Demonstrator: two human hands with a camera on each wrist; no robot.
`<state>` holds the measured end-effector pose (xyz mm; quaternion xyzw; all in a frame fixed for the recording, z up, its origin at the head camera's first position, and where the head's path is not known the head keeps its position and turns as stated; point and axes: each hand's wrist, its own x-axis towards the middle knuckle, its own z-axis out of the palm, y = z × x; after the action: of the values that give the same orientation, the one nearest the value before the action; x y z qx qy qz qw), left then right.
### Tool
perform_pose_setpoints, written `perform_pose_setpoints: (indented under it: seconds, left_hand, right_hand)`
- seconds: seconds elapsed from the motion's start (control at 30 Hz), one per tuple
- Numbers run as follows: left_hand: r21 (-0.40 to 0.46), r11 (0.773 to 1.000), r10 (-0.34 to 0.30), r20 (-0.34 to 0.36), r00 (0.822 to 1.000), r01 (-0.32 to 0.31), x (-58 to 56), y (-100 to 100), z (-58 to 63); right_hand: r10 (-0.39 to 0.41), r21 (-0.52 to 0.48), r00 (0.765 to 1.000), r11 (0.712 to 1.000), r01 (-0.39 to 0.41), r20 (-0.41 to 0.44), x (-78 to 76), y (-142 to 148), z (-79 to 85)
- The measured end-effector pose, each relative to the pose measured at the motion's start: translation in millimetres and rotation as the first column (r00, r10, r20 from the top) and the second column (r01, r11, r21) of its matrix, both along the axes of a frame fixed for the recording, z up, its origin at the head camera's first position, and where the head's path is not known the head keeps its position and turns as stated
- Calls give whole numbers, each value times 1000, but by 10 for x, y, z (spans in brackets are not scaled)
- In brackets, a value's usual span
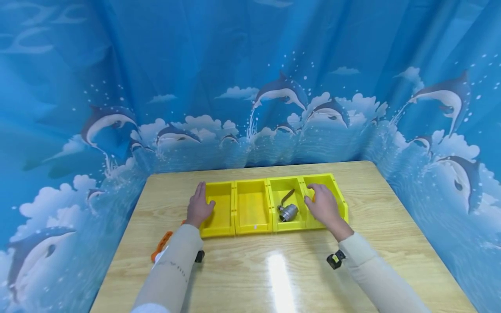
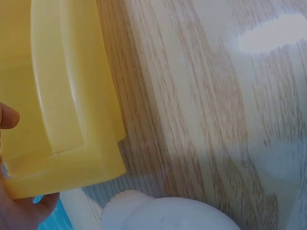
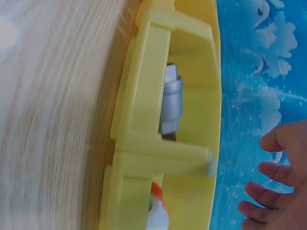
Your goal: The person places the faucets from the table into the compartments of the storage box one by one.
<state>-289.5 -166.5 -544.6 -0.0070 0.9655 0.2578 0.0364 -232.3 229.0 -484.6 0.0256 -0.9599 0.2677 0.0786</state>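
Note:
A row of yellow bins lies across the table. My left hand holds the leftmost bin at its left wall. The thumb is on the inner side, with fingers outside. Most of that hand falls outside the left wrist view. My right hand hovers over the rightmost bin, fingers spread and loosely bent. Nothing is in its grasp in the right wrist view. Inside that bin lies a white and orange object, partly hidden. The neighbouring bin contains a metal ball valve with a lever handle.
An orange object lies left of the bins, partly behind my left sleeve. Close by is a white rounded object. The wooden table meets a blue dolphin-printed curtain at its back and sides.

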Motion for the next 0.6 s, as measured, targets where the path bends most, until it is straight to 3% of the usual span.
perform_pose_setpoints:
  seconds: [0.3, 0.6]
  left_hand:
    - [-7, 1000, 8, 19, 1000, -8, -10, 0, 6]
    - [4, 1000, 11, 12, 1000, -11, -4, 6, -2]
  right_hand:
    - [-81, -27, 996, 996, 82, 39, -59, 230, 0]
    - [-124, 1, 992, 992, 124, 22, -92, 409, -50]
